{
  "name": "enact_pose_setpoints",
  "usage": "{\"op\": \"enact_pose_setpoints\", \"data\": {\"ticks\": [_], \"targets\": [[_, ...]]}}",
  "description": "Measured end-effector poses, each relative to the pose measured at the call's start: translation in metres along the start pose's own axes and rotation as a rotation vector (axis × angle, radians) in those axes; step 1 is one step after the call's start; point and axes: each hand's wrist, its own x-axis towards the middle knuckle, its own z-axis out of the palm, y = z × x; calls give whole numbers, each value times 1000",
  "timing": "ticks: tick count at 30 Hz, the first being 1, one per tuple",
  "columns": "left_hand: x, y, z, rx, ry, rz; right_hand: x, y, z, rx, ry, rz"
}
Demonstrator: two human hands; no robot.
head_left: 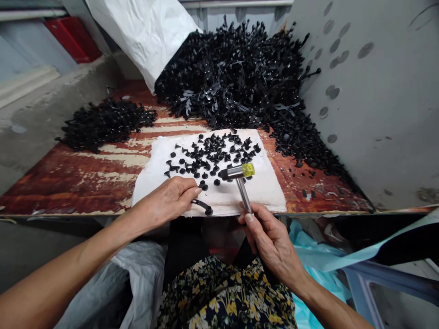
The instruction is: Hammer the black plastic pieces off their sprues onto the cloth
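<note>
My right hand (270, 237) grips the metal handle of a small hammer (240, 176), which has a steel head with a yellow plastic face. The hammer head hangs just above a white cloth pad (264, 194). Many small black plastic rivet-like fasteners (206, 155) lie scattered on the pad, some upright and some on their sides. My left hand (168, 201) rests at the pad's near edge, its fingertips pinching a curved black plastic strip (202, 206). Part of the strip is hidden under the fingers.
The pad lies on a rust-red, peeling board (68, 183). A large heap of black plastic parts (233, 77) stands behind it, with a smaller heap (106, 123) to the left. A white sack (144, 36) and a grey perforated metal panel (370, 91) border the heap.
</note>
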Motion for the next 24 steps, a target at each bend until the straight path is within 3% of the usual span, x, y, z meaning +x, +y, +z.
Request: {"op": "enact_pose_setpoints", "data": {"ticks": [10,20,24], "targets": [[10,1,-3,16,-54,13,24,-24,-19,-330,-81,-447],[9,-6,-2,-106,-77,-43,27,-35,-18,-415,-151,-560],[7,-6,-3,-55,-59,-14,28,-34,-20,-525,-209,-525]]}}
